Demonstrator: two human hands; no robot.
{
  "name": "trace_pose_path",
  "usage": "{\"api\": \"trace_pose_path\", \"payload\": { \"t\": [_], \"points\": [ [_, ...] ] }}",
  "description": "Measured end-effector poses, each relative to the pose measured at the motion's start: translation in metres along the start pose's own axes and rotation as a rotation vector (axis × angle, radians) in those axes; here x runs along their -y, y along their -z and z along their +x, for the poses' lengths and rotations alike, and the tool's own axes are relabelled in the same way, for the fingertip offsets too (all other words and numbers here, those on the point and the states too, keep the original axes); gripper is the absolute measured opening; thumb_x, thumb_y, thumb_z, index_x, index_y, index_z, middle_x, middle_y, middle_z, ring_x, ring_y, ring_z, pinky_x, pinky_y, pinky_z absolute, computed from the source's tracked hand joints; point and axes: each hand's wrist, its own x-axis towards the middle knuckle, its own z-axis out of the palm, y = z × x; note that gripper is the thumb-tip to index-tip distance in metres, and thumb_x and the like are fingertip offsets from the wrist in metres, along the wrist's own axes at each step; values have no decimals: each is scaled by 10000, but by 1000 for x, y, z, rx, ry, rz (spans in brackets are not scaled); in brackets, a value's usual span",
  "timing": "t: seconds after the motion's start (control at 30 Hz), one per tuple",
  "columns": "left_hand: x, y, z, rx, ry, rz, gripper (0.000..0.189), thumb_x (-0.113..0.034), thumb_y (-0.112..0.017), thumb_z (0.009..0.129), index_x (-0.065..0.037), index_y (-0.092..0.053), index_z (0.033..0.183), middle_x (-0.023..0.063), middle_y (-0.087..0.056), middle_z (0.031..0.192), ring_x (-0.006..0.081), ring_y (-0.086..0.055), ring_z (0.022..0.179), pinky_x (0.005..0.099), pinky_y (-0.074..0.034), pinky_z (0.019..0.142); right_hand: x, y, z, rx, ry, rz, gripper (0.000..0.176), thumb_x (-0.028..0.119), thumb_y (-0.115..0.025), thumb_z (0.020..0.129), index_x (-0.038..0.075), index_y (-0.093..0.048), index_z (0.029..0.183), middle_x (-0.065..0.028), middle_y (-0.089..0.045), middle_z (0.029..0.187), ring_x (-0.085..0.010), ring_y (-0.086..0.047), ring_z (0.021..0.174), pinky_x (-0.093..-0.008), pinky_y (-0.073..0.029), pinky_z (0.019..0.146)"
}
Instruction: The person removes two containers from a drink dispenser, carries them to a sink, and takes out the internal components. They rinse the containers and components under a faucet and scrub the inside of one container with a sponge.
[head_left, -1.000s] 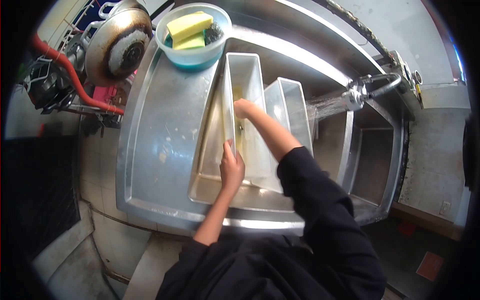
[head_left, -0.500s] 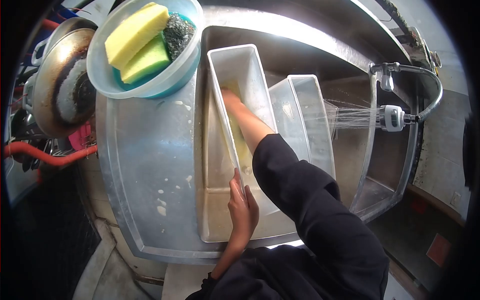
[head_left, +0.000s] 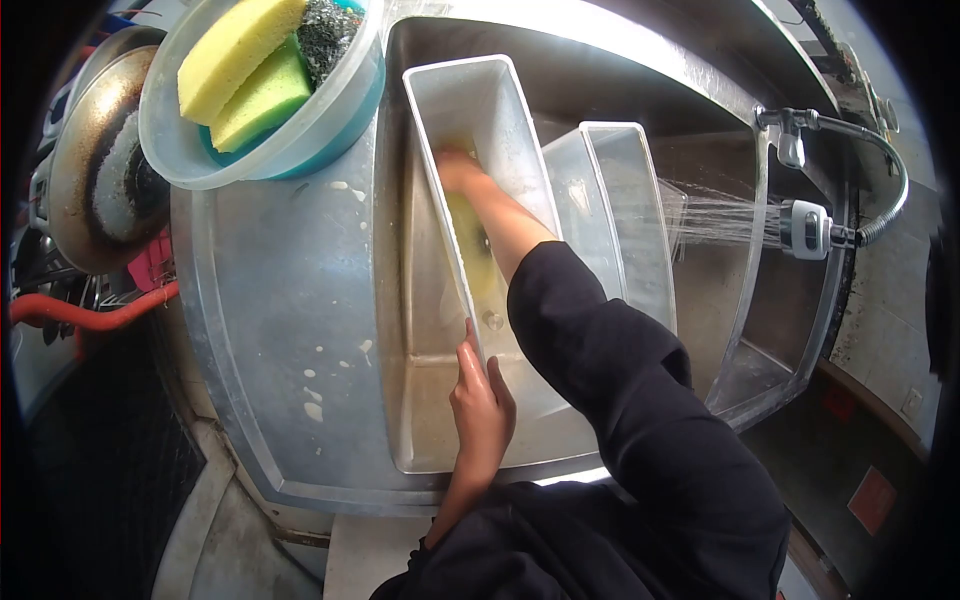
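Observation:
A deep, narrow, whitish plastic container point(head_left: 505, 125) sits tilted in the metal sink. My left hand point(head_left: 483, 410) grips its near rim, thumb on one side and fingers on the other. My right hand point(head_left: 457, 172) reaches down inside, bent against the inner surface. Yellow shows around that hand and along the container below it; whether it is a sponge I cannot make out, since the fingers are mostly hidden. A second translucent container point(head_left: 625, 210) stands right beside the first, partly behind my dark right sleeve point(head_left: 600, 330).
Water sprays leftward from a shower-type faucet head point(head_left: 806, 230) toward the second container. On the metal drainboard point(head_left: 280, 290), spotted with suds, stands a plastic tub point(head_left: 260, 170) holding blue liquid, sponges point(head_left: 240, 60) and a dark scouring pad point(head_left: 328, 40). A stained pan point(head_left: 110, 170) is at far left.
The view has shifted slightly, moving the tub toward the upper left. My left hand keeps its hold on the rim, and my right hand stays inside the container with little visible movement.

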Motion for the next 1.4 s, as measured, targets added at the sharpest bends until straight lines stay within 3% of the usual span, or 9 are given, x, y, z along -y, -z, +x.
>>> {"api": "trace_pose_path", "payload": {
  "t": [0.17,0.23,0.3,0.37,0.43,0.53,0.6,0.9,1.4],
  "points": [
    [4,-2,-3,-36,-18,-56,333,-81,-396,901,6,-351,1220,270,-509,1154,464,-525,929,483,-433,710,49,3,-82,-324,-457,378,262,182,-507,799,77,-630,1005,-183,-598,1074,-312,-549,1056,-416,-413,906],
    [-1,-2,-3,-50,4,-94,318,-112,-395,912,-2,-371,1210,272,-527,1114,458,-524,950,469,-432,726,58,-9,-114,-644,-656,610,278,178,-504,799,64,-590,1037,-161,-582,1070,-316,-536,1039,-429,-393,909],
    [0,-6,-4,-93,-66,-188,313,-125,-405,913,-5,-387,1202,270,-536,1089,450,-519,981,451,-427,761,55,-28,-138,-690,-714,718,298,148,-510,766,50,-575,1040,-178,-521,1186,-331,-502,1084,-397,-403,904],
    [4,-8,-5,-143,-147,-179,316,-122,-402,912,0,-388,1203,271,-532,1102,446,-518,995,441,-423,787,44,-53,-151,-661,-807,754,375,202,-560,754,14,-537,1078,-190,-541,1109,-354,-529,1014,-425,-392,901],
    [6,-9,-6,-146,-168,-186,322,-106,-403,902,-2,-385,1206,273,-529,1104,442,-514,1008,444,-415,804,52,-51,-160,-558,-1321,943,420,212,-570,754,-26,-520,1096,-199,-565,1080,-325,-546,1010,-408,-414,889],
    [8,-12,-5,-158,-184,-192,325,-84,-404,890,-6,-385,1205,271,-535,1095,439,-517,1006,440,-418,813,5,-130,-148,-425,-1209,2098,444,222,-575,772,-52,-511,1115,-179,-581,1067,-286,-564,984,-387,-438,873],
    [4,-10,-7,-144,-148,-184,328,-61,-405,878,-7,-385,1201,264,-535,1099,431,-516,1020,442,-416,828,-3,-142,-158,-397,-1062,2335,445,225,-576,773,-52,-511,1115,-178,-581,1066,-284,-565,983,-386,-439,872],
    [8,-15,-4,-179,-166,-231,343,-23,-399,853,-3,-391,1195,243,-540,1114,402,-530,1032,416,-418,855,-11,-159,-166,-533,-754,2542,451,239,-582,780,-54,-512,1116,-174,-581,1064,-277,-567,976,-383,-442,866],
    [9,-14,-3,-181,-156,-188,331,-68,-395,883,-12,-388,1209,243,-543,1106,403,-535,1018,409,-423,841,-5,-165,-167,-608,-613,2611,462,262,-591,790,-56,-512,1117,-166,-581,1060,-264,-570,964,-379,-448,856]
  ]
}}
